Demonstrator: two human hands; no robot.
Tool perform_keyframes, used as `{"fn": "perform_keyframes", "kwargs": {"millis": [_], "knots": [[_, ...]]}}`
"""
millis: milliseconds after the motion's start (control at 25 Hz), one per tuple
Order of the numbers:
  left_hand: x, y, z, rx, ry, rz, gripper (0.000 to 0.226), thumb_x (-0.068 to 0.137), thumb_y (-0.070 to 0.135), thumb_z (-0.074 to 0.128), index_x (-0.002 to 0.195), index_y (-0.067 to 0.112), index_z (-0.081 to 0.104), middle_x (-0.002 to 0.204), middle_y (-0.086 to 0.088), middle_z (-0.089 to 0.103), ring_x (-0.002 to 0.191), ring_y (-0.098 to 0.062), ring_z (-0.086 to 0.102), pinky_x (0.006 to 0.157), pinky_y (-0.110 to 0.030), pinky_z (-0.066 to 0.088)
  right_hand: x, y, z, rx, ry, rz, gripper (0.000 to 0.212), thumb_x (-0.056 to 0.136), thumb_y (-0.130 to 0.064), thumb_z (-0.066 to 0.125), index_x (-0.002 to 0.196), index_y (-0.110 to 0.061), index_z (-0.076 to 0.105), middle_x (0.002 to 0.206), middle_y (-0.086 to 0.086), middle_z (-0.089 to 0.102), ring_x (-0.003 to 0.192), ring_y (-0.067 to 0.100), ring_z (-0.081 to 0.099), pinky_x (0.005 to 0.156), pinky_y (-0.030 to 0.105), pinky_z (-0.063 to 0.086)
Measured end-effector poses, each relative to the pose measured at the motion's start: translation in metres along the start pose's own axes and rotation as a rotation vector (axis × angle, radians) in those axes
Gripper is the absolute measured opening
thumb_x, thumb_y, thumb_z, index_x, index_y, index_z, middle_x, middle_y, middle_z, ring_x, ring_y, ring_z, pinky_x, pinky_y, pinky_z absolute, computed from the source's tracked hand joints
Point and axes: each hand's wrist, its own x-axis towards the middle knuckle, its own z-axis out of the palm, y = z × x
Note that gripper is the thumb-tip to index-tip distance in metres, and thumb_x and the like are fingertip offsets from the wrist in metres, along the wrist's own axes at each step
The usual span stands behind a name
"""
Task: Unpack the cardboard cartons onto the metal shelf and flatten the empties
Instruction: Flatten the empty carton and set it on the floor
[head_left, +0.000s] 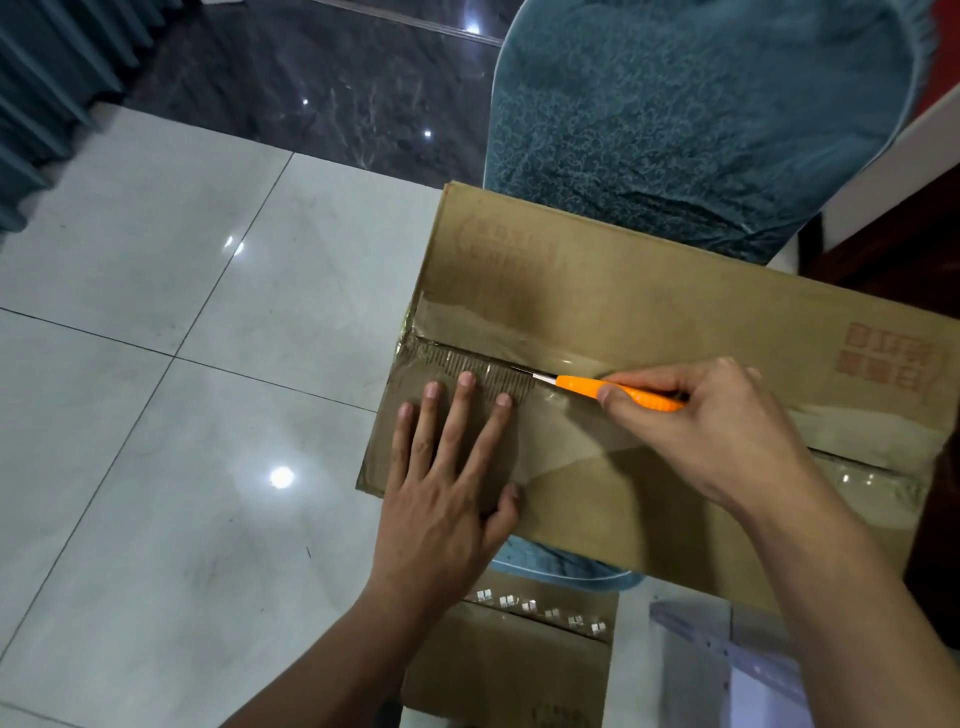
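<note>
Carton is sitting on chair, seam running left-right across me. Nearest, I am pressing left hand flat on near flap, fingers spread, just left of blade. Right hand is gripping knife, blade pointing left along seam. Remaining tape, I judge, is lying rightward, beyond that hand.

The carton lies on a chair, another carton below.

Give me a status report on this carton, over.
Left hand flat on carton, steadying. Right hand grips orange knife, blade at taped seam. Carton unopened, on teal chair. Left fingertips close to blade.
</note>
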Motion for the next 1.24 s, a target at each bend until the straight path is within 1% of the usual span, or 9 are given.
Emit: {"fn": "perform_keyframes", "kwargs": {"millis": [80,240,400,520,560,640,760,1040,1240], "knots": [[0.000,0.000,0.000,-0.006,-0.004,0.001,0.077,0.095,0.048,0.053,0.160,0.024,0.020,0.169,-0.007,0.005,0.155,-0.031,0.000,0.123,-0.056,0.012,-0.005,0.008,-0.010,-0.012,-0.002,0.020,0.017,0.077,-0.059,0.066,0.090,-0.053,0.075,0.057,-0.010,0.063,0.056,0.014,0.057,0.056,0.031,0.043],[0.002,-0.001,0.000,0.013,-0.020,-0.009,0.076,0.096,0.051,0.049,0.160,0.023,0.018,0.169,-0.008,0.002,0.155,-0.031,-0.002,0.123,-0.057,0.011,-0.017,0.038,-0.042,-0.096,0.039,0.114,0.009,0.074,-0.059,0.068,0.081,-0.056,0.074,0.060,-0.013,0.067,0.061,0.017,0.062,0.057,0.034,0.047],[0.004,0.008,0.003,0.004,0.003,0.009,0.076,0.094,0.047,0.049,0.159,0.019,0.023,0.168,-0.011,0.005,0.155,-0.034,-0.001,0.122,-0.060,0.012,-0.041,0.070,-0.070,-0.125,0.083,0.209,0.018,0.074,-0.060,0.068,0.089,-0.053,0.076,0.057,-0.018,0.062,0.063,0.017,0.061,0.055,0.030,0.041],[0.009,0.024,0.001,-0.022,0.043,-0.048,0.076,0.090,0.039,0.051,0.157,0.011,0.029,0.167,-0.016,0.011,0.155,-0.034,0.002,0.122,-0.060,0.013,-0.047,0.081,-0.066,-0.095,0.125,0.219,0.024,0.074,-0.058,0.068,0.096,-0.051,0.077,0.063,-0.015,0.066,0.072,0.020,0.066,0.062,0.030,0.047],[0.012,0.035,0.001,-0.033,0.046,-0.029,0.076,0.090,0.036,0.052,0.157,0.010,0.028,0.167,-0.015,0.011,0.155,-0.033,0.003,0.122,-0.060,0.014,-0.048,0.083,-0.064,-0.076,0.143,0.217,0.026,0.074,-0.058,0.068,0.097,-0.049,0.077,0.068,-0.015,0.069,0.076,0.019,0.068,0.066,0.032,0.051],[0.019,0.066,0.004,-0.044,0.018,0.112,0.076,0.092,0.033,0.052,0.158,0.012,0.024,0.167,-0.014,0.008,0.155,-0.032,0.002,0.122,-0.058,0.017,-0.048,0.087,-0.062,-0.051,0.166,0.213,0.027,0.074,-0.059,0.068,0.097,-0.048,0.077,0.080,-0.015,0.073,0.083,0.017,0.069,0.074,0.036,0.057],[0.027,0.106,0.020,-0.048,-0.040,0.299,0.076,0.093,0.033,0.053,0.159,0.013,0.021,0.167,-0.013,0.008,0.155,-0.033,0.004,0.120,-0.058,0.021,-0.049,0.091,-0.063,-0.056,0.176,0.206,0.028,0.075,-0.060,0.066,0.099,-0.048,0.076,0.088,-0.015,0.075,0.089,0.015,0.068,0.080,0.038,0.057],[0.024,0.112,0.032,0.010,-0.075,0.261,0.076,0.094,0.037,0.050,0.160,0.014,0.019,0.168,-0.012,0.008,0.155,-0.033,0.004,0.120,-0.059,0.019,-0.055,0.104,-0.072,-0.130,0.167,0.197,0.030,0.079,-0.058,0.065,0.103,-0.045,0.076,0.091,-0.011,0.075,0.089,0.017,0.067,0.080,0.036,0.055],[0.022,0.113,0.033,0.002,-0.053,0.257,0.074,0.094,0.038,0.048,0.159,0.014,0.021,0.168,-0.011,0.010,0.155,-0.032,0.006,0.120,-0.059,0.019,-0.074,0.126,-0.090,-0.139,0.222,0.265,0.029,0.079,-0.060,0.066,0.102,-0.046,0.076,0.091,-0.010,0.076,0.090,0.022,0.069,0.079,0.041,0.057]]}}
